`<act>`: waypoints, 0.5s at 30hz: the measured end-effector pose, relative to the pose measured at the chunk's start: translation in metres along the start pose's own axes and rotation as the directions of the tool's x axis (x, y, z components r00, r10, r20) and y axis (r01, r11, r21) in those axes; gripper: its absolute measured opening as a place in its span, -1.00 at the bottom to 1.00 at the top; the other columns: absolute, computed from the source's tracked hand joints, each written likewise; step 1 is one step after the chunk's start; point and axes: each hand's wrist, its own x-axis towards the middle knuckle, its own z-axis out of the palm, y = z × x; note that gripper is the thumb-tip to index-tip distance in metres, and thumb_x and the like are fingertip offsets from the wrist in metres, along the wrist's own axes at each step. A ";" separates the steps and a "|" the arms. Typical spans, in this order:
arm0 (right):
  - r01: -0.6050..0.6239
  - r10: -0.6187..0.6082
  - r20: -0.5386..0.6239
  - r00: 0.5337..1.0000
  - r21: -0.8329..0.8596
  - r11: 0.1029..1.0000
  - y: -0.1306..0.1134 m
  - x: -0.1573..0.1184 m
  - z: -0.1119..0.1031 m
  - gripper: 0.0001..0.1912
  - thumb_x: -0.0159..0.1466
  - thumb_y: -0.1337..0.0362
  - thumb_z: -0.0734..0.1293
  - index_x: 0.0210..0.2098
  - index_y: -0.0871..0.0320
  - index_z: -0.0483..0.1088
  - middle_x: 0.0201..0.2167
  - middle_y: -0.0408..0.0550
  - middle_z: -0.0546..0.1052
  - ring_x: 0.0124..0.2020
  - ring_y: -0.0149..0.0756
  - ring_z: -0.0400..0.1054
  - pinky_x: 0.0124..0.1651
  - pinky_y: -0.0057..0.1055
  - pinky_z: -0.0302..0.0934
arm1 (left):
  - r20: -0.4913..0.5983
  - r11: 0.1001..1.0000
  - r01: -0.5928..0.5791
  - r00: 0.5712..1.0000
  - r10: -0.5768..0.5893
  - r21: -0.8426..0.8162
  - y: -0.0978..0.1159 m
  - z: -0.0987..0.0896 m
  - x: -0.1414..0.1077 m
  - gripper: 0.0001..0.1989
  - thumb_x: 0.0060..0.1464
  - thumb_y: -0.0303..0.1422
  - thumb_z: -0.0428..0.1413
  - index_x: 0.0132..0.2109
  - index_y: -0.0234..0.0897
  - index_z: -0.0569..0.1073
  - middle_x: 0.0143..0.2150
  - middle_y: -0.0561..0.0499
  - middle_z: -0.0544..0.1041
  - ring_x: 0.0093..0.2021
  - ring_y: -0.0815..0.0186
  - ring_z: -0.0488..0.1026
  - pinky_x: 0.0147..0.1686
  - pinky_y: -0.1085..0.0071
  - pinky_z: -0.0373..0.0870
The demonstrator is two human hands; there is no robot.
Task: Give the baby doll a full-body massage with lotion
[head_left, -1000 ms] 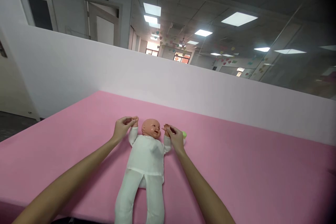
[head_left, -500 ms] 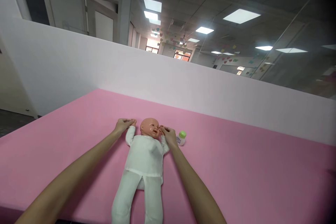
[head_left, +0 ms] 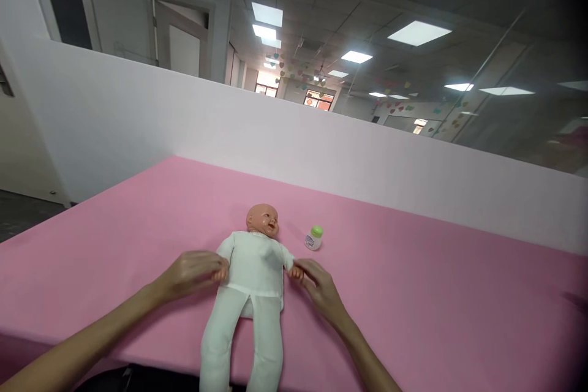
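Note:
A bald baby doll [head_left: 255, 263] in a white top and white trousers lies on its back on the pink padded surface [head_left: 436, 306], its face turned to the right. Both its arms rest low along its sides. My left hand [head_left: 190, 272] is closed at the doll's hand on the left of the picture, fingers over the wrist. On the other side, my right hand [head_left: 321, 288] pinches the doll's other hand between thumb and fingers. Right of the doll's head stands a small clear bottle [head_left: 314, 239] with a green cap and a printed label.
A white low wall [head_left: 275, 135] runs behind the pink surface, with glass above it. Beyond are an open door [head_left: 184, 43] and lit ceiling panels. Something black [head_left: 133, 380] shows below the front edge.
Both my hands have brought the doll's arms down from beside its head to its sides. The doll's body and the bottle stay about where they were.

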 end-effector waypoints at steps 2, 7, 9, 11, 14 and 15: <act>0.078 -0.062 0.143 0.988 -0.106 0.991 0.003 -0.022 0.002 -0.69 0.45 0.28 0.22 0.05 -0.02 0.55 0.04 0.04 0.56 0.06 -0.13 0.46 0.14 -0.22 0.35 | 0.034 0.989 -0.128 0.991 0.126 0.079 0.004 0.004 -0.012 -0.77 0.29 -0.49 0.15 0.05 -0.19 0.55 -0.10 -0.11 0.69 -0.11 0.21 0.66 -0.12 0.35 0.59; 0.167 -0.123 0.257 0.959 -0.161 0.973 0.005 -0.047 0.013 -0.62 0.49 0.34 0.13 0.04 -0.01 0.56 0.01 0.05 0.55 0.02 -0.17 0.46 0.08 -0.28 0.38 | 0.120 0.953 -0.244 0.967 0.225 0.179 -0.001 0.004 -0.025 -0.66 0.26 -0.56 0.15 0.14 -0.22 0.50 0.03 -0.15 0.67 0.04 0.16 0.63 -0.06 0.32 0.58; 0.168 -0.128 0.240 0.962 -0.155 0.974 0.007 -0.046 0.015 -0.63 0.49 0.31 0.13 0.02 0.00 0.56 0.01 0.06 0.56 0.03 -0.17 0.46 0.09 -0.26 0.37 | 0.112 0.973 -0.193 0.978 0.179 0.126 -0.002 0.003 -0.025 -0.68 0.28 -0.52 0.16 0.13 -0.19 0.53 0.02 -0.12 0.67 0.02 0.17 0.63 -0.04 0.32 0.57; 0.131 -0.113 0.128 0.985 -0.139 0.982 0.010 -0.037 0.014 -0.66 0.48 0.26 0.17 0.02 0.00 0.56 0.03 0.06 0.56 0.06 -0.14 0.46 0.13 -0.22 0.36 | 0.052 0.999 -0.031 0.998 0.028 0.044 -0.003 0.003 -0.020 -0.74 0.29 -0.46 0.16 0.08 -0.14 0.57 -0.02 -0.08 0.68 -0.03 0.19 0.64 -0.04 0.32 0.57; 0.002 -0.011 -0.205 0.979 -0.043 0.999 0.014 -0.002 0.012 -0.74 0.41 0.13 0.28 -0.05 0.05 0.58 -0.03 0.07 0.61 0.02 -0.08 0.50 0.13 -0.17 0.37 | -0.150 0.932 0.347 0.921 -0.359 -0.105 -0.011 0.005 0.004 -0.81 0.26 -0.31 0.21 -0.01 -0.13 0.62 -0.08 -0.05 0.69 -0.12 0.19 0.65 -0.08 0.31 0.57; -0.040 0.042 -0.312 0.949 0.015 0.999 0.015 0.015 0.012 -0.74 0.38 0.10 0.33 -0.08 0.08 0.57 -0.06 0.08 0.62 0.00 -0.07 0.51 0.11 -0.15 0.38 | -0.231 0.874 0.454 0.844 -0.484 -0.173 -0.017 0.007 0.017 -0.80 0.23 -0.25 0.24 -0.03 -0.15 0.62 -0.08 -0.05 0.69 -0.14 0.18 0.65 -0.10 0.30 0.57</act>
